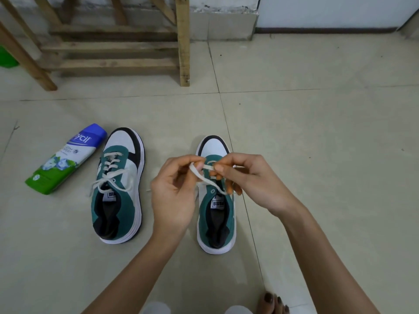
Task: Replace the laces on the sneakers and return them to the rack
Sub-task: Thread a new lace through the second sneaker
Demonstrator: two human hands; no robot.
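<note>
Just flat cream lace over green sneaker

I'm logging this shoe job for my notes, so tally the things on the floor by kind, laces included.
Sneakers: 2, laced sneaker and partly laced sneaker
Laces: 2, threaded lace on the first, loose lace pinched by left hand and right hand
Bottle: 1
Wooden rack: 1
Green object, cut off at edge: 1
Total: 7
</note>
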